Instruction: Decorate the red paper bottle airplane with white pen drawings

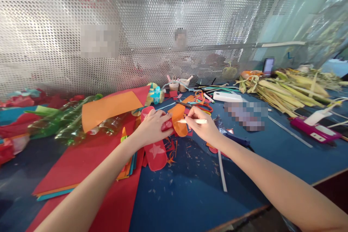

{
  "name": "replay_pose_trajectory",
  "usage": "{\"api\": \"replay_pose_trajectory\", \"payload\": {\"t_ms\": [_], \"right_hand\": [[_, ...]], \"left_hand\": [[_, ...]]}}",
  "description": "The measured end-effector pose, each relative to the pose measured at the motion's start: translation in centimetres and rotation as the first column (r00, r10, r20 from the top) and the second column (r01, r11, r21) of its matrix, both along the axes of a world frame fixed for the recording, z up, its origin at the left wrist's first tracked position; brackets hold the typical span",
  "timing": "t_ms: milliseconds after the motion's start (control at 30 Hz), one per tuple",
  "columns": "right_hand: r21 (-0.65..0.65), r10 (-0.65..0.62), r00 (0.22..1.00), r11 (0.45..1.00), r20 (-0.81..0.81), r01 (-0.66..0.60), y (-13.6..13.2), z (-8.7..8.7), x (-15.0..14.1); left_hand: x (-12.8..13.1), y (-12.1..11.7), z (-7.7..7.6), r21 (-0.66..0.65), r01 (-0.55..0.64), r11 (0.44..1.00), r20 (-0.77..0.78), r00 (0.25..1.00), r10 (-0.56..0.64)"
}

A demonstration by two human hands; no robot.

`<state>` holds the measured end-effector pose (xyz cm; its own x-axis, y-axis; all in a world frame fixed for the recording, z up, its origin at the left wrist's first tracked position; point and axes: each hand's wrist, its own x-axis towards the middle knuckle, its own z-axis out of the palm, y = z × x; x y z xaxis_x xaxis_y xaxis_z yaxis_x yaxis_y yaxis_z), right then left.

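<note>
My right hand (204, 127) is closed round a white marker (199, 121), its tip over a rounded orange paper piece (179, 113). To the left, my left hand (152, 127) lies with fingers spread over a long red piece with a pale star (157, 152). Its fingertips are beside the orange piece and a small red patterned piece (166, 124). Part of the long red piece is hidden under that hand. Red and orange paper scraps (172, 148) lie just below the fingers.
Green plastic bottles (67, 123), an orange sheet (111, 108) and large red sheets (78, 166) lie left. Scissors, small cups (178, 85) and strips stand or lie behind. On the right are a blue glue gun (237, 138), dried husks (288, 87) and a magenta power strip (315, 130).
</note>
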<state>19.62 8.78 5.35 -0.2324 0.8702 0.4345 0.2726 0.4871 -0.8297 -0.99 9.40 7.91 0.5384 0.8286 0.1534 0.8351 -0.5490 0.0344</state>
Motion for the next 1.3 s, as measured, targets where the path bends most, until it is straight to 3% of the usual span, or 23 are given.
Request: {"api": "replay_pose_trajectory", "payload": {"t_ms": [1300], "right_hand": [[-0.007,0.017,1.000,1.000,0.016,-0.017,-0.10,0.04,-0.03]], "left_hand": [[-0.06,0.11,-0.26,0.014,0.013,1.000,0.020,1.000,-0.013]]}}
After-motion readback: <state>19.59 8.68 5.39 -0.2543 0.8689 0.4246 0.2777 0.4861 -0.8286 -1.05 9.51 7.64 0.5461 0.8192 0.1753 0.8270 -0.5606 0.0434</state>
